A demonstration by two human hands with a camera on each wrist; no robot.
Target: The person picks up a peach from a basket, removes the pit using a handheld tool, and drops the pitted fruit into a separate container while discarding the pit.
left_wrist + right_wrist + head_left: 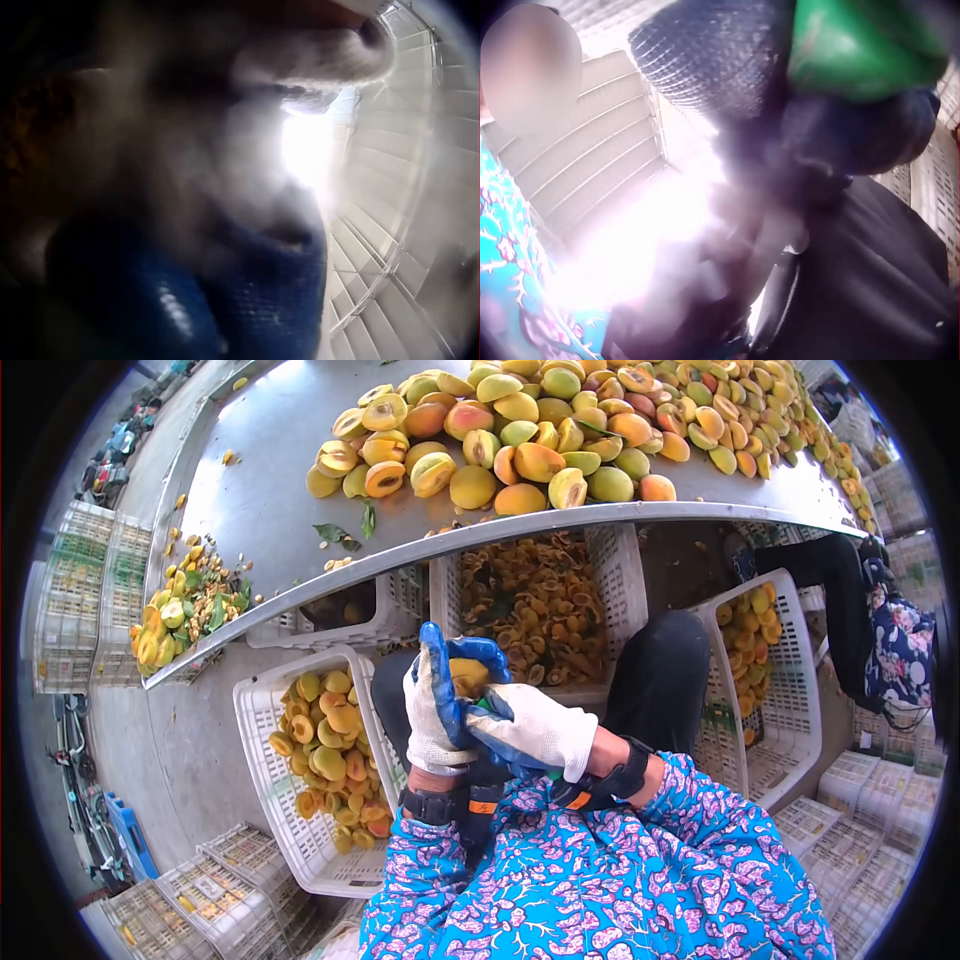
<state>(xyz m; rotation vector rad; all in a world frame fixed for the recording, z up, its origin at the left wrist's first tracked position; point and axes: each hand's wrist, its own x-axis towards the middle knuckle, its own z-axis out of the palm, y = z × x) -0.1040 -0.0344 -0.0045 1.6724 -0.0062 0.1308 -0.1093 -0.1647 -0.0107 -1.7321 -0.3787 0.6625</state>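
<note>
My left hand (432,705), in a white knit glove with a blue coated palm, holds a yellow peach (468,676) above my lap, its fingers curled around the far side. Close against the peach is my right hand (535,726), gloved alike. In the right wrist view its blue fingers wrap a smooth green handle (862,49); whatever tool end it has is hidden by the hands. Blurred blue glove fingers (255,292) fill the lower part of the left wrist view.
A metal table (270,470) ahead bears heaped peaches, many split. Peel-like scraps fill a crate (625,575) between my knees. Crates of peaches stand at left (262,760) and right (795,690). Stacked crates (215,900) line the floor, and another person's leg (835,575) shows at right.
</note>
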